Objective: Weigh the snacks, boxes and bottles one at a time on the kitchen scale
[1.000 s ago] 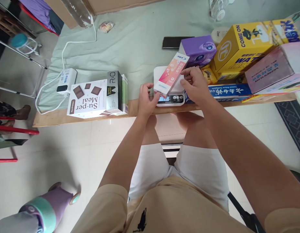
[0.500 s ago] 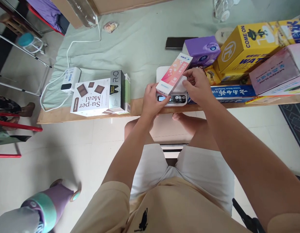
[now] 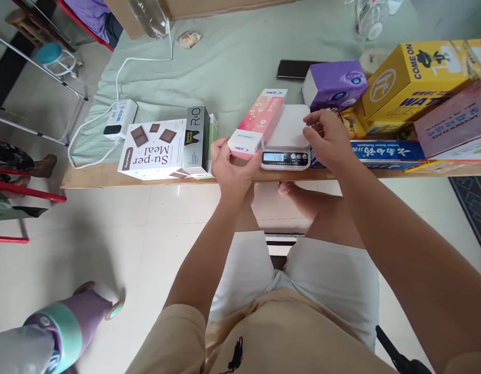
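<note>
Beside the scale (image 3: 286, 136), pink box (image 3: 257, 121) in left hand (image 3: 229, 167)

The left hand (image 3: 230, 166) holds the near end of a pink box (image 3: 256, 123) at the front edge of the bench (image 3: 108, 176). The right hand (image 3: 328, 137) hovers open over the white scale (image 3: 289, 140), just beside the box.

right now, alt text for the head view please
A seated person's left hand holds a pink box beside a white kitchen scale, while the right hand hovers over the scale's right edge. More boxes crowd the table on either side.
</note>
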A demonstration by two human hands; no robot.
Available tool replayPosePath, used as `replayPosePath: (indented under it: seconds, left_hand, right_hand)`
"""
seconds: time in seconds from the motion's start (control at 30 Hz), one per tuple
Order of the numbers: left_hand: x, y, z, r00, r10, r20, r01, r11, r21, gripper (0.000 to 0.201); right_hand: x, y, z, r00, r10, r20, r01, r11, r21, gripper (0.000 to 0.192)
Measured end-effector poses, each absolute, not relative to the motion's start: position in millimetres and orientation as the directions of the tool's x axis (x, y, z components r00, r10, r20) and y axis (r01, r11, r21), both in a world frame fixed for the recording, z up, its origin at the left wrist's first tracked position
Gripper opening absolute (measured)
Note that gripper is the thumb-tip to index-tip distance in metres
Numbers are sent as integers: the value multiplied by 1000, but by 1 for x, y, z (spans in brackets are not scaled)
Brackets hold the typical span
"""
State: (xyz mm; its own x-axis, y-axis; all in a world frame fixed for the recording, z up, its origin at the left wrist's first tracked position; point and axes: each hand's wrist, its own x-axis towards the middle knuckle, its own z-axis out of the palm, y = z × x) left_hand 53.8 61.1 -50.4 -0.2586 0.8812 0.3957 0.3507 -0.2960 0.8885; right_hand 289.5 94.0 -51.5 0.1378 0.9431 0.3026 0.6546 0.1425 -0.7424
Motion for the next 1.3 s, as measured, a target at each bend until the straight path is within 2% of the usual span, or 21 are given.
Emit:
replayPosePath:
  seconds: [0.1, 0.27, 0.33, 0.47, 0.57, 0.67, 0.77, 0.9, 0.97, 1.07, 1.2, 1.3]
  left_hand:
    - [29, 38, -33, -326, 806, 495, 363, -376, 852, 35]
    - [-24, 30, -11, -454, 635, 625, 478, -419, 772, 32]
    - [-40, 38, -10, -460, 640, 616, 516, -372, 772, 31]
    - [-55, 50, -22, -444, 720, 534, 610, -193, 768, 29]
    - [-56, 50, -31, -440, 739, 510, 649, -131, 750, 37]
    - [-54, 44, -37, -412, 795, 445, 658, -78, 749, 36]
    - [-56, 37, -39, -346, 865, 363, 725, 1, 689, 51]
    - [-68, 34, -39, -220, 916, 335, 804, -24, 594, 64]
    - [-76, 34, -39, -187, 930, 315, 809, -36, 587, 68]
    - [-85, 38, -42, -200, 925, 322, 797, -38, 602, 64]
    - [-92, 41, -43, -159, 924, 348, 760, -111, 640, 64]
    - [-95, 43, -43, -118, 928, 353, 740, -154, 654, 58]
  right_hand:
    - [289, 90, -50, 88, 939, 333, 700, 179, -691, 28]
    - [278, 75, -37, 28, 848, 529, 787, 308, -535, 34]
    - [265, 68, -30, -1, 822, 570, 798, 344, -495, 32]
    - [226, 59, -20, -84, 799, 596, 769, 432, -471, 30]
    - [193, 59, -20, -131, 792, 597, 705, 498, -506, 23]
    - [161, 63, -23, -197, 830, 521, 624, 516, -587, 25]
    - [131, 65, -25, -246, 900, 360, 560, 435, -704, 41]
    - [101, 62, -24, -297, 937, 182, 476, 311, -823, 66]
    - [92, 62, -26, -316, 934, 168, 419, 297, -858, 71]
    - [85, 66, -33, -299, 930, 216, 352, 318, -880, 67]
    - [82, 70, -42, -289, 920, 264, 324, 354, -878, 63]
    - [82, 70, -43, -295, 925, 238, 320, 331, -888, 63]
